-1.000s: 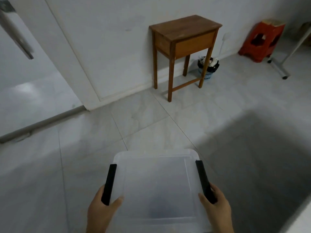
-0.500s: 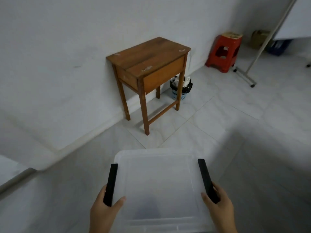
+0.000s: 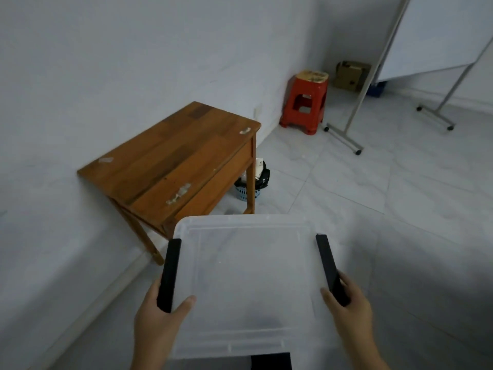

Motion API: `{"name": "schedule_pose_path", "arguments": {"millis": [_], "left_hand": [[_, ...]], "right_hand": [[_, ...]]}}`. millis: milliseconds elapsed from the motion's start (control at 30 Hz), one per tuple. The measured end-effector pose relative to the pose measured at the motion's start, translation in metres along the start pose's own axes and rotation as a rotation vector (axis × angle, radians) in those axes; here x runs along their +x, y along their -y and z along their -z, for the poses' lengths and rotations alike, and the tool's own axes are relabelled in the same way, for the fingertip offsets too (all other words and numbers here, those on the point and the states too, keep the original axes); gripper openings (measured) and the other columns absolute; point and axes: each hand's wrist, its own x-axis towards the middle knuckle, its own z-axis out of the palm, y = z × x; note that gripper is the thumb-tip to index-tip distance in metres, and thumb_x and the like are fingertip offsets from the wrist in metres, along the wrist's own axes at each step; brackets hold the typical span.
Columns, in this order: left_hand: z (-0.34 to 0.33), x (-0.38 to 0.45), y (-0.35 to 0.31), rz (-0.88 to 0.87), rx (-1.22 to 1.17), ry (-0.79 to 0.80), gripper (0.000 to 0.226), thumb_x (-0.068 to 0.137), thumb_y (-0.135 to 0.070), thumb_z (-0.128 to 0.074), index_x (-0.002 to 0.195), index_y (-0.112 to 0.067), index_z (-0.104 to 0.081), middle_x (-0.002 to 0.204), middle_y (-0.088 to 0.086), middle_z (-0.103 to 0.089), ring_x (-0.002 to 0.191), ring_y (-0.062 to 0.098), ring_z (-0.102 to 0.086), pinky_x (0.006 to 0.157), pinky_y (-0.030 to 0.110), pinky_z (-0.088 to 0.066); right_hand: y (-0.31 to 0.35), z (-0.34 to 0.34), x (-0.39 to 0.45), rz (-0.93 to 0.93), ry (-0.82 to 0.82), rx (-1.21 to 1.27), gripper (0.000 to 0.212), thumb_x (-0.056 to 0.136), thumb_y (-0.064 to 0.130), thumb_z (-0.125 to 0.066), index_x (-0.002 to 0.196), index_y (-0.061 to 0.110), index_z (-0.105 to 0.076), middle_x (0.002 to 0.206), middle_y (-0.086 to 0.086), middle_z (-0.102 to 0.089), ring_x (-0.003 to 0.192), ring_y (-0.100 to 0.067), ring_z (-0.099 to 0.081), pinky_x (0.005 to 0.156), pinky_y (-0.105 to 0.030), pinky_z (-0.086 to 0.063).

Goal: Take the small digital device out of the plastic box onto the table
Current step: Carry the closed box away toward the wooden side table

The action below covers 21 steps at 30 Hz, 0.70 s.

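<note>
The small digital device cannot be made out; only a dim dark shadow shows through the frosted lid of the translucent white rectangular plastic box (image 3: 248, 276), whose lid is on. The box is carried in the air, just in front of the brown wooden table (image 3: 170, 161), its far edge near the table's closest corner. The left hand (image 3: 157, 319) is wrapped around the box's left black clip handle (image 3: 169, 273), thumb on the lid. The right hand (image 3: 349, 311) grips the right black clip handle (image 3: 329, 265) likewise. Beyond the table stand a red plastic stool (image 3: 304, 108) and a small blue waste basket (image 3: 249, 182).
</note>
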Motion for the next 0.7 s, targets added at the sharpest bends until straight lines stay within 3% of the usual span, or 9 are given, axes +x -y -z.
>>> {"name": "schedule_pose_path", "arguments": {"millis": [100, 233, 367, 500, 700], "left_hand": [[-0.017, 0.061, -0.048, -0.029, -0.02, -0.076, 0.068, 0.07, -0.011, -0.073, 0.13, -0.015, -0.043, 0.129, 0.014, -0.054, 0.116, 0.034, -0.048, 0.098, 0.046, -0.039], [-0.032, 0.133, -0.112, -0.044, -0.076, -0.208, 0.07, 0.071, -0.01, -0.072, 0.133, -0.016, -0.039, 0.135, 0.012, -0.05, 0.122, 0.035, -0.044, 0.102, 0.047, -0.035], [-0.038, 0.199, -0.151, 0.04, -0.1, -0.31, 0.072, 0.073, -0.009, -0.07, 0.136, -0.016, -0.034, 0.139, 0.013, -0.045, 0.126, 0.036, -0.039, 0.106, 0.05, -0.031], [-0.034, 0.254, -0.171, 0.104, -0.095, -0.397, 0.07, 0.074, -0.009, -0.069, 0.135, -0.011, -0.035, 0.136, 0.016, -0.047, 0.123, 0.037, -0.041, 0.104, 0.05, -0.034], [-0.012, 0.337, -0.183, 0.171, -0.122, -0.531, 0.062, 0.072, -0.018, -0.073, 0.126, -0.005, -0.046, 0.119, 0.019, -0.056, 0.107, 0.036, -0.05, 0.09, 0.047, -0.042]], "right_hand": [[0.047, -0.035, 0.084, 0.082, 0.054, -0.018, 0.047, 0.076, -0.001, -0.065, 0.121, 0.006, -0.054, 0.118, -0.019, -0.063, 0.103, -0.027, -0.059, 0.091, -0.036, -0.045], [0.13, -0.078, 0.183, 0.206, 0.152, -0.043, 0.047, 0.078, 0.003, -0.064, 0.123, 0.008, -0.052, 0.121, -0.014, -0.061, 0.106, -0.026, -0.057, 0.09, -0.031, -0.043], [0.2, -0.129, 0.257, 0.289, 0.266, -0.093, 0.048, 0.079, 0.004, -0.063, 0.124, 0.008, -0.051, 0.125, -0.015, -0.059, 0.113, -0.03, -0.055, 0.098, -0.039, -0.043], [0.251, -0.192, 0.308, 0.338, 0.399, -0.205, 0.051, 0.081, 0.01, -0.062, 0.129, 0.01, -0.046, 0.128, -0.016, -0.057, 0.116, -0.032, -0.053, 0.102, -0.046, -0.041], [0.313, -0.295, 0.367, 0.489, 0.688, -0.35, 0.058, 0.081, 0.009, -0.061, 0.134, 0.013, -0.037, 0.13, -0.009, -0.052, 0.122, -0.027, -0.047, 0.102, -0.042, -0.041]]}}
